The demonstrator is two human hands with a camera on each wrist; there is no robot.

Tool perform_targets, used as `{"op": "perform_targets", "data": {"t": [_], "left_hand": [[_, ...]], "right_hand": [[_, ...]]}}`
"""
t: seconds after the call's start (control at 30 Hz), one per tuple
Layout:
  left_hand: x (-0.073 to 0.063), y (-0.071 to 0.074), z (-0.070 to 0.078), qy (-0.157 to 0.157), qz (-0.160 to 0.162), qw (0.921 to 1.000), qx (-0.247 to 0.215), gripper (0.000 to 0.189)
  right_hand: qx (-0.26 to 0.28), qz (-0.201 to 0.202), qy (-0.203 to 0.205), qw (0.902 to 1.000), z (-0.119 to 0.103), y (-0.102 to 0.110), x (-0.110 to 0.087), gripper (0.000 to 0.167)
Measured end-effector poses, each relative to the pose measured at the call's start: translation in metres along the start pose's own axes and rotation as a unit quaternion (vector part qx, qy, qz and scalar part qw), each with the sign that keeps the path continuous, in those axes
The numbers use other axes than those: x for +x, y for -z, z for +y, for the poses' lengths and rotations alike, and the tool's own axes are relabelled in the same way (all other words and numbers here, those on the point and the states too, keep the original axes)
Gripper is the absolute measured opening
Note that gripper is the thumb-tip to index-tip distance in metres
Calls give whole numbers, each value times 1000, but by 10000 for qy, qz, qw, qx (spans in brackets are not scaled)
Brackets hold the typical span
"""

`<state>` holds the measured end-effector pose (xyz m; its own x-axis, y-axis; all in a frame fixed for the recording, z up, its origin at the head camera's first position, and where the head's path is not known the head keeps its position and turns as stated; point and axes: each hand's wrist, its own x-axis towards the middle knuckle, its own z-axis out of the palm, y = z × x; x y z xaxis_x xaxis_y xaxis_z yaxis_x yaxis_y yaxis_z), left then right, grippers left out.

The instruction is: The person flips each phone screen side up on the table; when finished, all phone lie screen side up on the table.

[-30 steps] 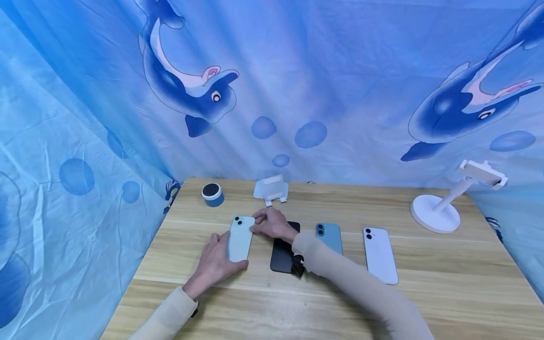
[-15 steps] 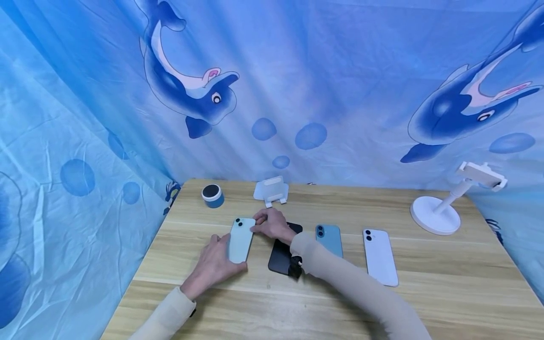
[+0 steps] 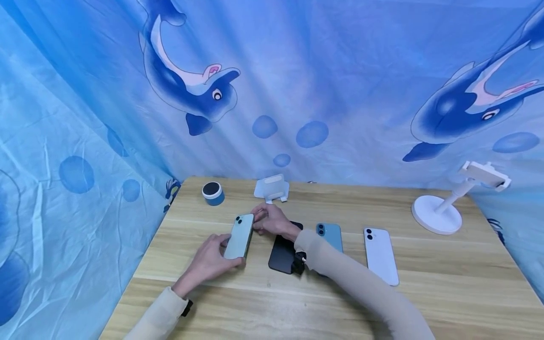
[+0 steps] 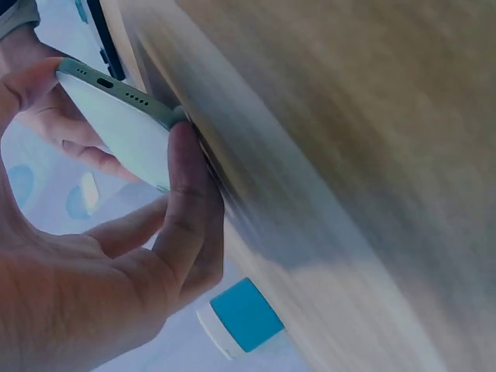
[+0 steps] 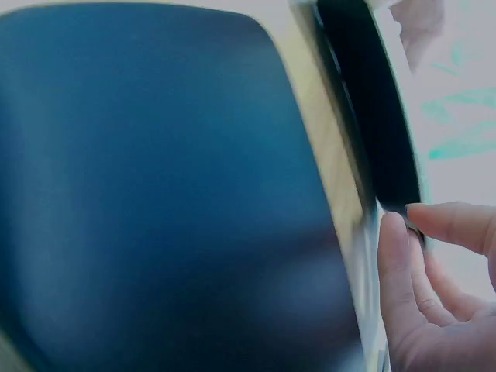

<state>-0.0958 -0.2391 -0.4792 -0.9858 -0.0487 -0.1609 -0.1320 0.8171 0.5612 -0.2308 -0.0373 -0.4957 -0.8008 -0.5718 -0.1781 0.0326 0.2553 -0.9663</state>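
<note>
Left hand (image 3: 208, 258) around lower end of pale green phone (image 3: 239, 237)

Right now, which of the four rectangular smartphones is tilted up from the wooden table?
The leftmost, pale green smartphone; the black smartphone, blue smartphone and white smartphone lie flat.

Phones (image 3: 280, 253) and stands (image 3: 430, 218) on wood-grain table (image 3: 272, 307)

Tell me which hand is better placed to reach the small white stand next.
Probably the right hand: it holds the far end of the pale green phone, close to the small white stand, while the left hand grips the phone's near end.
</note>
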Motion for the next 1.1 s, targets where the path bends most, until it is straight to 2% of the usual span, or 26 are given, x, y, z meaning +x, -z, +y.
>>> {"op": "perform_targets", "data": {"t": [0.13,0.37,0.6,0.73,0.83,1.03,1.1], "left_hand": [[1,2,-2,-105,-93,9996,-245,89],[1,7,-3,-184,-157,9975,-659,76],[-1,10,-9,-520,-338,9910,-1186,66],[0,12,-11,-645,-652,9774,-1906,63],[2,13,-12,-667,-823,9625,-2497,65],[5,14,-17,-586,-803,9346,-3414,69],[6,15,-20,-503,-750,9305,-3549,69]], "right_hand": [[33,-100,-45,9999,0,-1,0,44],[-326,-240,101,9991,-1,-1,2,46],[-162,-479,305,9983,2,-4,3,48],[-179,-501,398,9978,3,-8,4,52],[-321,-430,426,9976,3,-11,5,56],[-957,-52,401,9946,3,-14,9,59],[-1072,34,350,9936,2,-15,9,60]]}}
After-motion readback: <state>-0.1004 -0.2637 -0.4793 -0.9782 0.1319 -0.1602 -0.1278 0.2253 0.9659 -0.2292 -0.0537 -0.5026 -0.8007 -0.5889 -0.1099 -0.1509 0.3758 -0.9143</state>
